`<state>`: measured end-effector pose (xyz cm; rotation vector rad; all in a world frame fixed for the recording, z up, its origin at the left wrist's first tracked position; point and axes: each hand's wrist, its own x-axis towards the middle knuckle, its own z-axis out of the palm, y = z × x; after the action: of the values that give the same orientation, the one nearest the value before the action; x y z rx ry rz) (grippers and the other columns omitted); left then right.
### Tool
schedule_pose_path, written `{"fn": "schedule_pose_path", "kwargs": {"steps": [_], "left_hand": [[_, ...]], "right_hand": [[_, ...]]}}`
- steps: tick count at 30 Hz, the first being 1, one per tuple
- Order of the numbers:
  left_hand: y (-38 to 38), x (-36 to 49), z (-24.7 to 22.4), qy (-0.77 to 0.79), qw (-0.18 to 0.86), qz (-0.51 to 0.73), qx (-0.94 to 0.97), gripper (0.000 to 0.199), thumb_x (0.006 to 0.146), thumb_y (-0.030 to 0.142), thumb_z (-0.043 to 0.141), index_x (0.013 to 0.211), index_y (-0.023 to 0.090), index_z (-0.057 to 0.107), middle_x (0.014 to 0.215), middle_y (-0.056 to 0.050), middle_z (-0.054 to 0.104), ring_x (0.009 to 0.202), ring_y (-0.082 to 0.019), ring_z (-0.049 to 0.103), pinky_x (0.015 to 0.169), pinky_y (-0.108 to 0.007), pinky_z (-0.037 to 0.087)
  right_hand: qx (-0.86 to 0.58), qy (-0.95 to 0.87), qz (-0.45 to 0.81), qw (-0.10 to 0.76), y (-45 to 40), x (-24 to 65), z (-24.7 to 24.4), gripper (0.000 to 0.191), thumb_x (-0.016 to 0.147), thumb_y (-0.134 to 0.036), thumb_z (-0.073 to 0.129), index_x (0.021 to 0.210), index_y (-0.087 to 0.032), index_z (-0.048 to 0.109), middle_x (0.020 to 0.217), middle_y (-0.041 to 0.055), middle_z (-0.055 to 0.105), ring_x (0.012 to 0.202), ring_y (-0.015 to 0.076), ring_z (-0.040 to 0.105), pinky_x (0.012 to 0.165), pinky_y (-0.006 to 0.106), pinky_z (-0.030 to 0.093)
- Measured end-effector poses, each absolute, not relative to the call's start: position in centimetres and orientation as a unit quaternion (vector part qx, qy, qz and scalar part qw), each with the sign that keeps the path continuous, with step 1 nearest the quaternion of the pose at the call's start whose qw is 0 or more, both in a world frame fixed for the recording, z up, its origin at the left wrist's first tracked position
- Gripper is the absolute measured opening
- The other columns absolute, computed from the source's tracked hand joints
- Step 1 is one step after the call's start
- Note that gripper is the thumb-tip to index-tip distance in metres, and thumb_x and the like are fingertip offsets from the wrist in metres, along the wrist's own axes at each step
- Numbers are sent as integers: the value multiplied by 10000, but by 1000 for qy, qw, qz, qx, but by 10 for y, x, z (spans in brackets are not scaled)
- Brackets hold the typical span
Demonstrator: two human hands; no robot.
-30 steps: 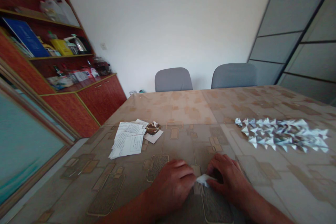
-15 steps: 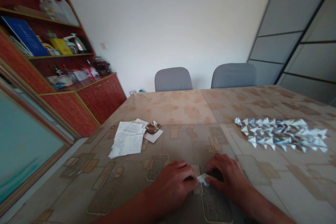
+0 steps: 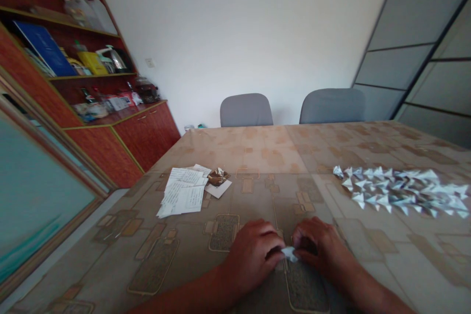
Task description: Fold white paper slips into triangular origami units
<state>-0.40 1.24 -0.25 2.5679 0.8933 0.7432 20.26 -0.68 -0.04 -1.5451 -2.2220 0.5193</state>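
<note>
A small folded piece of white paper (image 3: 289, 254) sits between my two hands, just above the patterned tablecloth. My left hand (image 3: 255, 249) pinches its left end between thumb and fingers. From the other side my right hand (image 3: 321, 245) grips the right end, its fingers curled. The fingertips cover much of the paper, so its exact shape is hard to make out. Off to the right lie several rows of folded paper pieces (image 3: 405, 189) with pointed tips. Printed paper slips (image 3: 184, 194) are stacked loosely on the left.
A small brown dish (image 3: 218, 177) with white scraps stands beside the slips, touching a white card (image 3: 220, 190). Two grey chairs (image 3: 246, 110) are behind the far edge of the table (image 3: 257, 149). A red wooden cabinet (image 3: 147, 127) holds household items at the left.
Both hands stay on the paper, which now shows as a smaller, narrower shape between the fingertips. The whole view has shifted slightly.
</note>
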Motion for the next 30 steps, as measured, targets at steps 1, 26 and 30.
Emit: {"fn": "schedule_pose_path", "kwargs": {"steps": [1, 26, 30], "left_hand": [[12, -3, -5, 314, 159, 260, 899, 45, 814, 202, 699, 805, 183, 659, 779, 9, 645, 748, -147, 570, 669, -252, 369], [4, -12, -12, 265, -68, 224, 935, 90, 923, 268, 574, 896, 186, 599, 772, 14, 579, 731, -169, 496, 638, -312, 311], [3, -13, -9, 239, -87, 213, 944, 105, 928, 232, 560, 853, 165, 588, 771, 9, 577, 734, -173, 498, 637, -318, 313]], "right_hand": [[-548, -794, 185, 189, -7, 203, 0, 216, 670, -3, 632, 706, -216, 623, 706, -22, 642, 743, 178, 569, 684, 274, 368], [-626, -745, 161, 166, -11, 189, 3, 95, 759, -130, 613, 705, -203, 640, 715, 4, 643, 771, 205, 563, 739, 329, 355], [-627, -746, 155, 165, -11, 190, 2, 103, 758, -104, 612, 725, -196, 644, 729, 10, 642, 773, 208, 563, 735, 331, 354]]}}
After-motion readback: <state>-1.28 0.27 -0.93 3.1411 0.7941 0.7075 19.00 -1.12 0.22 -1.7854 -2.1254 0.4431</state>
